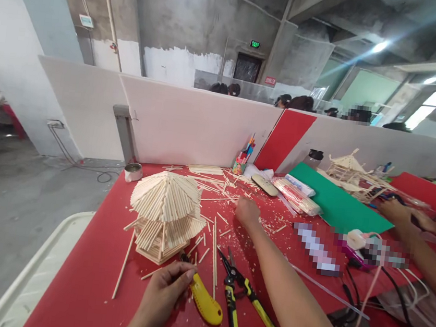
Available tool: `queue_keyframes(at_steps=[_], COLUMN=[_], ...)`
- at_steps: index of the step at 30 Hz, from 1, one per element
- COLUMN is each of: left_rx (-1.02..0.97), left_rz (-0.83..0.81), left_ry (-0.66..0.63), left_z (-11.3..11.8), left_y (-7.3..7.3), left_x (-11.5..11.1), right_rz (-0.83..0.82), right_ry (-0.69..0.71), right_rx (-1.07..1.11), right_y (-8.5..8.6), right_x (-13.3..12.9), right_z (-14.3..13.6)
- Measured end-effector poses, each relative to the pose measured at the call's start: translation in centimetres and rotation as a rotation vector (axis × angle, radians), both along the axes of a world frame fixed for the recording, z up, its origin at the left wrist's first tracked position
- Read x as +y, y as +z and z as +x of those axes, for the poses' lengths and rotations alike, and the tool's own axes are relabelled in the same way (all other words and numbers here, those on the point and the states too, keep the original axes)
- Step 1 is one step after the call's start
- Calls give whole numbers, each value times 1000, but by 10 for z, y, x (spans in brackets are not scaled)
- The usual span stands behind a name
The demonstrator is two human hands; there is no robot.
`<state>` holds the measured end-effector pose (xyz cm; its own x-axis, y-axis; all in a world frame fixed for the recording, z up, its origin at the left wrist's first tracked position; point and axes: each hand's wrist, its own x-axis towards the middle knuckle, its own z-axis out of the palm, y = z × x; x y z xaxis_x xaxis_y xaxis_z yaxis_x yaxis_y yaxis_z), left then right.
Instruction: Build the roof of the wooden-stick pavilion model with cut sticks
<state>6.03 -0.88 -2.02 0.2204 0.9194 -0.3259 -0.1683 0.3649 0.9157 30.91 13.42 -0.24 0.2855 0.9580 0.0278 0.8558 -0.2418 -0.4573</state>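
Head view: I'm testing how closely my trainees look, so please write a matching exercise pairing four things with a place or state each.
1. Cup
2. Pliers
3. Left hand
4. Pen pot

A. Gripping the yellow tool
B. At the far left corner of the red table
C. Holding upright pens
D. Lying with jaws apart

Right pairs: 1-B, 2-D, 3-A, 4-C

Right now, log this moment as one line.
left hand: at yellow tool | right hand: near loose sticks | stick pagoda: upright | pliers: open, on red table
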Motion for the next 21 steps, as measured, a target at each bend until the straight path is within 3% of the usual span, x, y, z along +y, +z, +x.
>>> queue_keyframes(at_steps=[3, 6, 11, 14, 18, 21], left_rx=[-35, -165, -313, -360, -424, -460], left_rz=[-5, -68, -245, -202, -148, -183], left_ry=[0, -32, -294, -265, 30, 157], left_z=[4, 8, 10, 7, -8, -20], left_y=[8, 18, 32, 36, 38, 44], left_x=[-4, -10, -25, -35, -42, -41], right_rz=[67, 80, -49, 124, 441, 452], right_ry=[135, 399, 830, 770, 375, 353], right_rx=[158, 309, 342, 295, 471, 611], right_y=[20, 45, 72, 70, 51, 37], right_x=[-28, -77, -149, -166, -175, -181], right_z=[10, 12, -19, -49, -86, -114])
